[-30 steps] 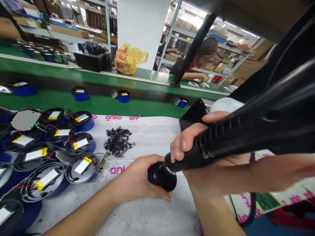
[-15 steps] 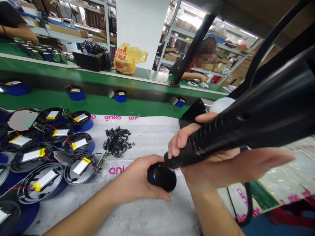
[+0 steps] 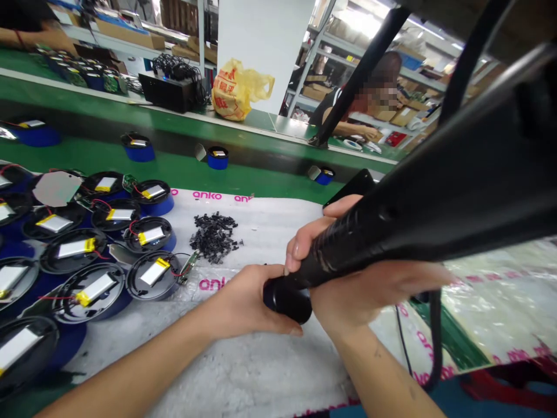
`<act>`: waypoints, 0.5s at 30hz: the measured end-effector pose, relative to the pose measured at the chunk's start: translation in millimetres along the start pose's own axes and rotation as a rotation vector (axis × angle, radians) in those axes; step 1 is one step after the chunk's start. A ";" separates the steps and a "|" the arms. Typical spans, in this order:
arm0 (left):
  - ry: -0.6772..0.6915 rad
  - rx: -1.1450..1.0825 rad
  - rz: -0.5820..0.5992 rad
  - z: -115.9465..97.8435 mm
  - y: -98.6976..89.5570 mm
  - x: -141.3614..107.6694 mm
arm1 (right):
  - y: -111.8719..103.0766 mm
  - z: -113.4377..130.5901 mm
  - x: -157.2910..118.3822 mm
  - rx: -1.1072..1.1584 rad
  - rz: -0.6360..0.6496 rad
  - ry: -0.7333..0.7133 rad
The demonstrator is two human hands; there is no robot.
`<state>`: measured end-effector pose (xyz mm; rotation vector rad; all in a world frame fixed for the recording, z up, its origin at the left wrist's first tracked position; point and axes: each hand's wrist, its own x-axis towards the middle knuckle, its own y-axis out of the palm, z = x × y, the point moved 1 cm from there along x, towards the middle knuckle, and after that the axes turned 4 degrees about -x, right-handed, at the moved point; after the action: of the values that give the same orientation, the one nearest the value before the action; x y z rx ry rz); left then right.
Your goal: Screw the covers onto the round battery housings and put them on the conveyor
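Note:
Both of my hands are low in the middle of the view. My left hand (image 3: 250, 305) wraps round a small, round black housing (image 3: 287, 303), its thumb along the near side and its fingers partly hidden. Held at a slant in my right hand (image 3: 348, 290) is a thick black tool with a ridged front, which looks like an electric screwdriver (image 3: 404, 209). The tool's narrow nose meets the top of the housing; its very tip is hidden. Beyond my left hand lies a pile of small black plastic parts (image 3: 214, 237) on the white foam sheet (image 3: 278, 223).
Several blue-and-black round housings (image 3: 152, 273) with batteries and wires crowd the left. More blue units (image 3: 217, 158) stand along the green belt (image 3: 174, 169). Across it are a yellow bag (image 3: 237, 93), a black box (image 3: 167, 93) and two people. A black cable (image 3: 435, 342) hangs at right.
The screwdriver has come down and left, its nose now over the housing's top instead of beside its upper edge. My left hand still holds the housing. The view has shifted slightly.

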<state>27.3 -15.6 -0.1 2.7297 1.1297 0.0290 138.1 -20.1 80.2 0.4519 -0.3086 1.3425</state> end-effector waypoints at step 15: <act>-0.013 0.258 -0.017 -5.2 -2.6 -0.2 | -16.0 2.3 -7.3 0.184 -0.092 -0.004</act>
<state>24.9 -13.2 4.6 2.9368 1.2310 -0.1461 152.3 -30.1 76.6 0.6150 -0.1660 1.2857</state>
